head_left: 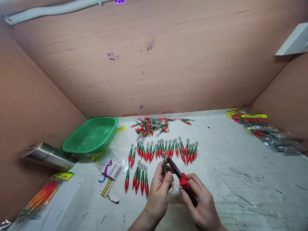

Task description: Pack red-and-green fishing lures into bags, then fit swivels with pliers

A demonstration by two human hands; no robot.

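Observation:
Between the thumb and fingers of my left hand (pixel 160 189) is a squid jig (pixel 165 163), its dark green hook end pointing up and its lower part hidden by the fingers. My right hand (pixel 199 199) grips pliers (pixel 183 180) with red and black handles. Their dark jaws reach up and left, close beside the jig; whether they touch it I cannot tell. Just beyond my hands lies a row of red and green squid jigs (pixel 159 150). A smaller group of jigs (pixel 141 180) lies left of my left hand.
A loose heap of jigs (pixel 150 125) lies near the back wall. At left are a green basket (pixel 90 150), a metal flask (pixel 49 157), cards (pixel 112 169) and a bagged orange lure pack (pixel 44 195). Packaged lures (pixel 264 131) are piled at right.

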